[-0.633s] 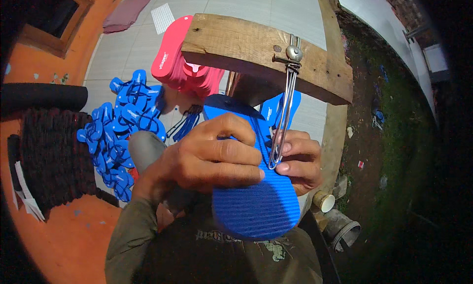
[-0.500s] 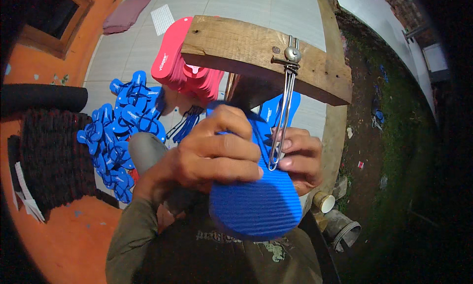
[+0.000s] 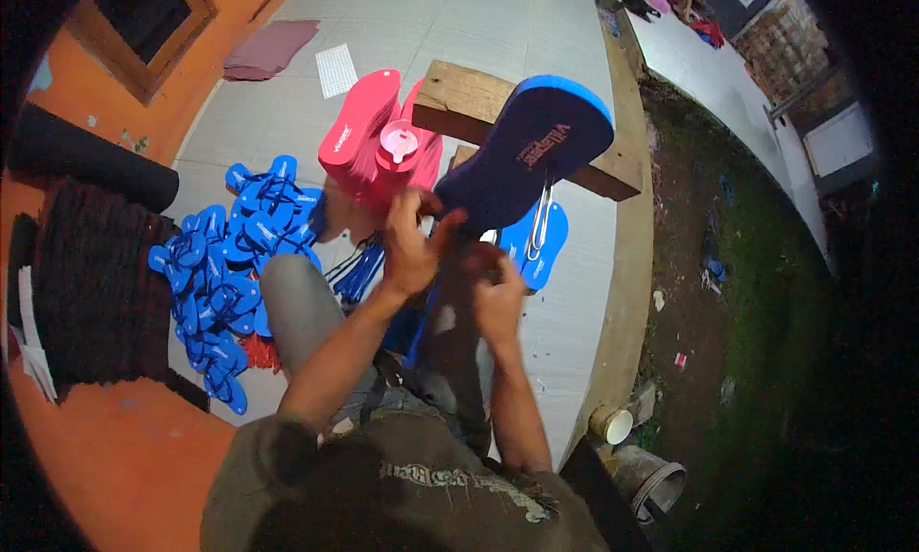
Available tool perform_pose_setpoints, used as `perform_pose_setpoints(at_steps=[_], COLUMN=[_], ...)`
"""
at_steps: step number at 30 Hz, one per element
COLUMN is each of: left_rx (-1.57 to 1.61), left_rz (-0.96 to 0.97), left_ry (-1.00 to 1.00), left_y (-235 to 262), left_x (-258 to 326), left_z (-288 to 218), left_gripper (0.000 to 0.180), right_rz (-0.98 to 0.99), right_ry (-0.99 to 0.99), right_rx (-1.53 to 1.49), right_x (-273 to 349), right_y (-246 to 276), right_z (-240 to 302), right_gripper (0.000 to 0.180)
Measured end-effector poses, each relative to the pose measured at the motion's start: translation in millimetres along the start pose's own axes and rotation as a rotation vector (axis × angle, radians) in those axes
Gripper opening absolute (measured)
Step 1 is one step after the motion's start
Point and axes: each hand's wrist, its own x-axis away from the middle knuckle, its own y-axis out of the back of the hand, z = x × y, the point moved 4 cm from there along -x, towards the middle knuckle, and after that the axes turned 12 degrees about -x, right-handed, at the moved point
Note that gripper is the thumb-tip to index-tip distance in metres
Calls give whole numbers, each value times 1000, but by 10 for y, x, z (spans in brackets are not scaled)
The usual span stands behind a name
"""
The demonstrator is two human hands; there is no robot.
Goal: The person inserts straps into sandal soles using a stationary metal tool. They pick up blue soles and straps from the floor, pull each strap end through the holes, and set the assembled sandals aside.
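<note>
A blue flip-flop sole [image 3: 526, 155], its upper face in shadow, tilts up in front of the wooden beam. A long metal wire loop [image 3: 541, 225] hangs beside its right edge. My left hand [image 3: 412, 250] has thumb and fingers around the sole's near end. Just below that end is my right hand [image 3: 498, 298], fingers bent; shadow and blur hide what they grip. Behind the wire loop, blue soles [image 3: 544, 250] lie on the floor. Blue straps [image 3: 356, 272] lie in a bundle left of my left hand.
The wooden beam [image 3: 459, 88] spans beyond my hands. Stacked pink soles [image 3: 349, 135] carry a small round container [image 3: 398, 140]. Finished blue flip-flops [image 3: 220, 265] are heaped at left, near a dark stack of sheets [image 3: 100, 293]. Two buckets [image 3: 613, 425] stand by the floor's right edge.
The sole has swung up and away from my body, now showing its printed face instead of the ribbed one. Both hands have shifted nearer its narrow end, and the right hand has left the wire loop.
</note>
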Motion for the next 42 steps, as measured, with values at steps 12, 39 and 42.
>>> perform_pose_setpoints(at_steps=[12, 39, 42], left_rx=[398, -72, 97], left_rz=[361, -168, 82], left_ry=[313, -534, -335], left_y=[74, 260, 273], left_x=[853, -823, -866], left_z=[289, -1354, -1303], left_gripper=[16, 39, 46], right_rz=[214, 108, 70], right_ry=[-285, -102, -7], right_rx=[129, 274, -238], right_x=[700, -614, -535], right_y=[-127, 168, 183], right_z=[265, 933, 845], right_gripper=[23, 28, 34])
